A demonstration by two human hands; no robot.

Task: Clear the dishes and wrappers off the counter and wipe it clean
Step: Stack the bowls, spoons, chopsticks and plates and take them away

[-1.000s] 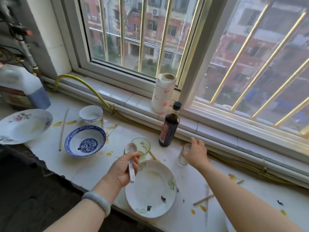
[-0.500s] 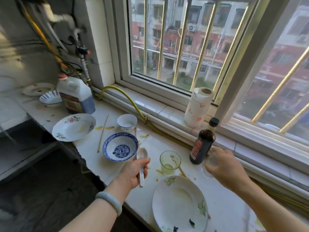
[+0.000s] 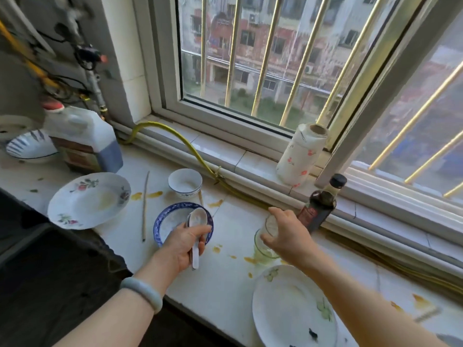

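Observation:
My left hand [image 3: 181, 247] grips a white ceramic spoon [image 3: 198, 217], whose bowl hangs over the blue-rimmed bowl [image 3: 164, 222]. My right hand [image 3: 288, 236] holds a small clear glass [image 3: 271, 225] from above, just over a green-tinted glass [image 3: 263, 252] that stands on the white counter [image 3: 225, 276]. A dirty white plate [image 3: 288, 304] lies at the front edge under my right forearm. A floral plate [image 3: 87, 199], a small white bowl [image 3: 185, 182] and a lone chopstick [image 3: 144, 204] lie to the left. Yellow sauce stains dot the counter.
A dark sauce bottle [image 3: 319, 209] stands just behind my right hand. A paper towel roll [image 3: 300, 154] sits on the window sill. A large jug [image 3: 82, 141] and a striped bowl [image 3: 27, 146] are at the far left. A yellow hose [image 3: 190, 149] runs along the sill.
My right hand has lifted the small clear glass off the counter and carried it left over the green glass. My left hand has moved the spoon left over the blue-rimmed bowl.

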